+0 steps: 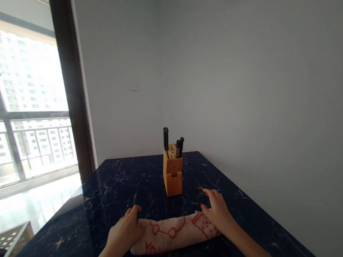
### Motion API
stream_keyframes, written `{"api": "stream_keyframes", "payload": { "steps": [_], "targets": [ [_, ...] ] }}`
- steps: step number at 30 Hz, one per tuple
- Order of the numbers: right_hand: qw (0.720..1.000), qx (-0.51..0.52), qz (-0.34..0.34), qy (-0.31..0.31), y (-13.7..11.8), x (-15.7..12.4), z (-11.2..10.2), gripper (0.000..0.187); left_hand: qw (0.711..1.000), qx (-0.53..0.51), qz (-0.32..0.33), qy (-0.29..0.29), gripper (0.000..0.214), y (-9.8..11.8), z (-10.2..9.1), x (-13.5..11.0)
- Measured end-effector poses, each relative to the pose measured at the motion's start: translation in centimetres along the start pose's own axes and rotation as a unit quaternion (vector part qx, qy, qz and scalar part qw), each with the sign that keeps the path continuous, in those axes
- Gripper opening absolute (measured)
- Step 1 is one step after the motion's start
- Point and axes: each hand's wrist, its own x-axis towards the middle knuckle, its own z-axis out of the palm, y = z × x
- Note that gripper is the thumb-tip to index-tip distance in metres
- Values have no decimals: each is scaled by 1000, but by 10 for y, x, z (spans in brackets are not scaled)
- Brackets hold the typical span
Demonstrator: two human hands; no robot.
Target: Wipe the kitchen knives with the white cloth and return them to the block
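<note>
A rolled-up pale cloth (178, 234) with red line drawings and lettering lies crosswise on the dark table, near its front. My left hand (125, 231) rests at the roll's left end, fingers pointing forward past its far edge. At the right end is my right hand (216, 212), with its thumb apart from the arched fingers. Both hands touch the cloth, and their fingers do not wrap round it. Just beyond the roll stands an upright wooden knife block (174, 182), which neither hand touches.
Several black-handled tools (166, 139) stick up from the block's slots. The dark blue marbled table (121, 180) reaches back to a grey wall (246, 68). A perforated light-coloured chair or frame (10, 243) stands beyond the table's left edge, near large windows (27, 73).
</note>
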Motion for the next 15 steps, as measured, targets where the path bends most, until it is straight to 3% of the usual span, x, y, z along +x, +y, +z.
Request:
{"api": "stream_keyframes", "payload": {
  "steps": [3, 8, 11, 15],
  "targets": [
    [996, 85, 3, 29, -28, 31, 24, 48, 999, 21, -3, 46, 29, 9, -6, -7],
    [981, 125, 135, 64, -80, 76, 71, 82, 995, 36, 19, 95, 23, 13, -7, -18],
    [973, 106, 183, 88, -101, 85, 86, 94, 994, 24, 16, 104, 23, 3, -9, -17],
    [972, 86, 189, 113, -107, 85, 94, 89, 993, -2, 0, 114, 24, -8, -13, -12]
  ]
}}
